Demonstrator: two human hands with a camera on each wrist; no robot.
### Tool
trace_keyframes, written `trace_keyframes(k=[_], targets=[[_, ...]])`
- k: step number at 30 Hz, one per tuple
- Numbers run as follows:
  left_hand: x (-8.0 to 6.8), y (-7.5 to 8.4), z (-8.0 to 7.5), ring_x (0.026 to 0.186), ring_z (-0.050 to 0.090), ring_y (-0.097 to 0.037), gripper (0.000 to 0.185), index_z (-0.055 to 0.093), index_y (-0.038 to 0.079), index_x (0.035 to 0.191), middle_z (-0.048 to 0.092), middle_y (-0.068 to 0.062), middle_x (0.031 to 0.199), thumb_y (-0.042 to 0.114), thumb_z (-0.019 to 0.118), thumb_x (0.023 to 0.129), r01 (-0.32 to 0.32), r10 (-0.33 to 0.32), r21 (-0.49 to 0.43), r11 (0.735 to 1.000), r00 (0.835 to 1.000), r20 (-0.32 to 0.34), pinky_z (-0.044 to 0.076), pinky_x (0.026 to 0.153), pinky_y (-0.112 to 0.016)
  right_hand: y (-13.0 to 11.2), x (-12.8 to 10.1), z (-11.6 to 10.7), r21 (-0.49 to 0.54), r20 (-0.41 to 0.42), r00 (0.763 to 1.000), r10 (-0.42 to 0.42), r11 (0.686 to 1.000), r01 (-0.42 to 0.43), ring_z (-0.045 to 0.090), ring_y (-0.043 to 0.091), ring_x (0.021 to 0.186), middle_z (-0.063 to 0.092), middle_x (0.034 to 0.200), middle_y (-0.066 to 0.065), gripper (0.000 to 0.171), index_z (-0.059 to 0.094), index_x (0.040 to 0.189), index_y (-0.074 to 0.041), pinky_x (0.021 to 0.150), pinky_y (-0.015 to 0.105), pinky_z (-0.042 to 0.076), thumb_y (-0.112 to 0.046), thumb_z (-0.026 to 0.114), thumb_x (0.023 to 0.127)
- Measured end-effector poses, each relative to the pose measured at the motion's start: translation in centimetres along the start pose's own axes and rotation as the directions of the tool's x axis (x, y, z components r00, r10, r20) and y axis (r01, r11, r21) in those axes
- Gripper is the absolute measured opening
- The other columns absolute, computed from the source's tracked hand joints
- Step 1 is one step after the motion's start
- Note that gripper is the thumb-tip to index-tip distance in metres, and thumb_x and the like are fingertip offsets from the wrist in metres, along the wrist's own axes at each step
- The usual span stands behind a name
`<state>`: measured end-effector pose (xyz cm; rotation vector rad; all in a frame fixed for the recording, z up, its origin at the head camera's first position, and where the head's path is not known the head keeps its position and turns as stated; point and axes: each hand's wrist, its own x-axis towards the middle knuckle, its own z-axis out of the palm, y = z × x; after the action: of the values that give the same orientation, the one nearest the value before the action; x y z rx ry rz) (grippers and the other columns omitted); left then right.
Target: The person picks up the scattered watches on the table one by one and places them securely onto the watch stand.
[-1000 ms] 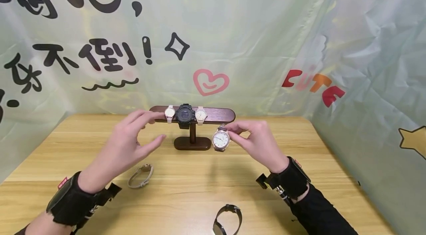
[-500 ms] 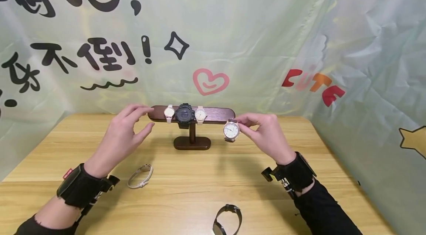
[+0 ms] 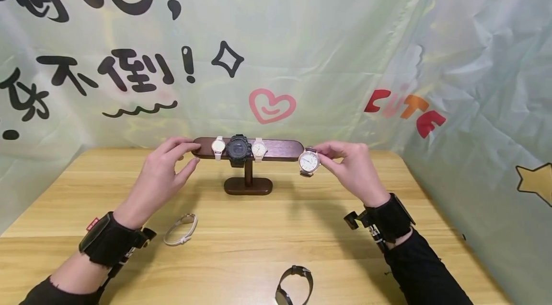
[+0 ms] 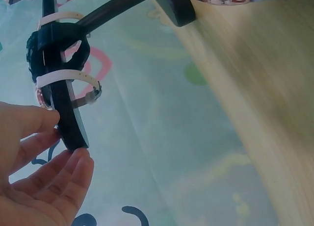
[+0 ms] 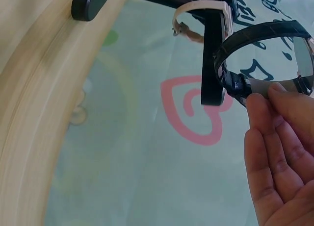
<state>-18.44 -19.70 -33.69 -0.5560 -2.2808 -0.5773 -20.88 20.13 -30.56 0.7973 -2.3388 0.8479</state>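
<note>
My right hand (image 3: 351,168) pinches a wristwatch (image 3: 309,162) with a white round dial and dark strap by its side, just off the right end of the brown watch stand (image 3: 282,149). In the right wrist view the strap (image 5: 265,32) forms a closed loop next to the bar's end; whether it touches the bar is unclear. At the opposite end, my left hand (image 3: 161,178) holds the bar's tip between thumb and fingers. On the bar sit a small white-strapped watch (image 3: 218,146), a chunky black watch (image 3: 238,147) and a cream-strapped watch (image 3: 259,149).
A pale-strapped watch (image 3: 181,229) lies on the wooden table (image 3: 233,247) at front left. Near the front edge lies a black-strapped watch (image 3: 295,286). A printed cloth (image 3: 327,55) hangs behind and at the sides.
My right hand has carried the watch rightward and up, from before the stand to the bar's right end. My left hand has drawn back from near the small white-strapped watch to the bar's left tip.
</note>
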Motion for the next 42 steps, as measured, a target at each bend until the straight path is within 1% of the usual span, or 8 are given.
trace_keyframes(k=[6,10,16,19,26,34,38,42], targets=[[-0.1,-0.1,0.2,0.1,0.066,-0.029,0.029,0.072,0.003,0.115,0.065,-0.014,0.119,0.006,0.077,0.087,-0.01,0.01,0.005,1.0,1.0,-0.006,0.059,0.074,-0.043,0.8,0.0,-0.4,-0.013,-0.01,1.0,0.029,0.999,-0.029,0.072,0.007,0.077,0.078,0.088,-0.003,0.017,0.078,0.103,-0.016,0.065,0.018,0.056,-0.01,0.078,0.087],[-0.1,-0.1,0.2,0.1,0.066,-0.029,0.029,0.072,0.003,0.115,0.065,-0.014,0.118,0.006,0.077,0.086,-0.014,0.014,0.012,1.0,1.0,-0.01,0.059,0.072,-0.041,1.5,0.1,-0.5,-0.026,-0.018,0.999,0.042,0.999,-0.043,0.073,0.008,0.078,0.078,0.089,-0.002,0.017,0.078,0.103,-0.016,0.068,0.016,0.056,-0.01,0.078,0.087],[-0.2,-0.1,0.2,0.1,0.066,-0.029,0.029,0.072,0.002,0.115,0.065,-0.014,0.119,0.005,0.077,0.086,-0.016,0.016,0.011,1.0,1.0,-0.008,0.059,0.072,-0.042,2.4,0.3,-0.2,-0.033,-0.025,0.998,0.065,0.997,-0.066,0.073,0.011,0.079,0.078,0.089,0.0,0.015,0.078,0.103,-0.014,0.072,0.023,0.059,-0.01,0.077,0.088],[-0.2,0.0,0.3,0.099,0.066,-0.029,0.029,0.072,0.002,0.115,0.065,-0.015,0.119,0.004,0.077,0.086,-0.018,0.018,0.007,1.0,1.0,-0.009,0.059,0.071,-0.042,2.8,0.5,0.1,-0.037,-0.017,0.997,0.072,0.997,-0.072,0.073,0.012,0.08,0.078,0.09,0.0,0.014,0.078,0.103,-0.014,0.075,0.027,0.061,-0.011,0.076,0.089],[-0.2,-0.1,0.3,0.101,0.066,-0.029,0.03,0.072,0.003,0.116,0.065,-0.014,0.121,0.008,0.077,0.087,-0.008,0.008,0.007,1.0,1.0,-0.004,0.059,0.072,-0.04,3.4,1.3,0.7,-0.028,0.009,0.996,0.086,0.996,-0.086,0.074,0.013,0.081,0.078,0.092,0.001,0.012,0.077,0.103,-0.015,0.076,0.03,0.062,-0.014,0.074,0.091],[-0.1,0.0,0.3,0.097,0.066,-0.027,0.03,0.072,0.003,0.116,0.065,-0.014,0.121,0.008,0.077,0.087,-0.002,0.002,0.002,1.0,1.0,0.0,0.059,0.071,-0.04,3.1,2.5,1.7,-0.009,0.054,0.993,0.104,0.995,-0.104,0.073,0.015,0.076,0.077,0.089,0.003,0.014,0.077,0.105,-0.014,0.071,0.032,0.062,-0.013,0.074,0.091],[-0.2,-0.1,0.2,0.098,0.066,-0.028,0.03,0.072,0.003,0.117,0.065,-0.014,0.122,0.008,0.076,0.087,0.004,-0.004,0.001,1.0,1.0,0.001,0.058,0.071,-0.041,3.0,3.0,2.1,-0.01,0.072,0.991,0.111,0.994,-0.111,0.073,0.015,0.077,0.077,0.089,0.004,0.015,0.077,0.106,-0.014,0.071,0.034,0.062,-0.012,0.074,0.092],[-0.2,-0.1,0.2,0.095,0.066,-0.026,0.031,0.072,0.003,0.116,0.065,-0.014,0.122,0.008,0.076,0.087,0.0,0.0,0.005,1.0,1.0,-0.001,0.059,0.072,-0.041,2.9,3.2,2.5,-0.017,0.092,0.989,0.119,0.993,-0.118,0.073,0.015,0.076,0.077,0.09,0.004,0.015,0.077,0.105,-0.013,0.07,0.034,0.062,-0.012,0.074,0.091]])
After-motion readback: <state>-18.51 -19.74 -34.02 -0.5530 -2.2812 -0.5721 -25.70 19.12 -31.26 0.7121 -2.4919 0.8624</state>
